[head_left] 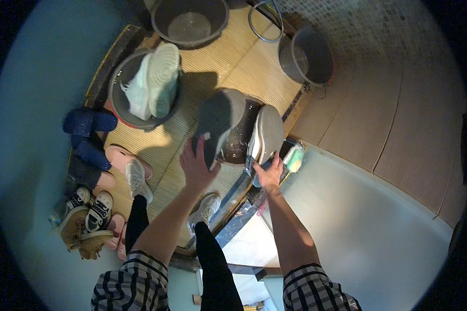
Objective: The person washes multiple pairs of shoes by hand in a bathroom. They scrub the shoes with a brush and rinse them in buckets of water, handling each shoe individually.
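Note:
My left hand (198,165) grips the toe or heel end of a dark-soled shoe (218,116), its sole facing up. In my right hand (270,173) is a second shoe with a grey sole (271,132), tilted on its side. Both shoes are over a round basin (235,149) of dark water, which they partly hide. A mint-green pair of sneakers (161,77) stands in a grey bucket (118,105) at the upper left.
A large grey tub (223,15) and another bucket (311,56) stand farther off, near a looped hose (250,21). Slippers (124,159), brown boots (74,227) and black-and-white shoes (100,210) line the left edge. A brush-like item (295,158) lies by the wall at right.

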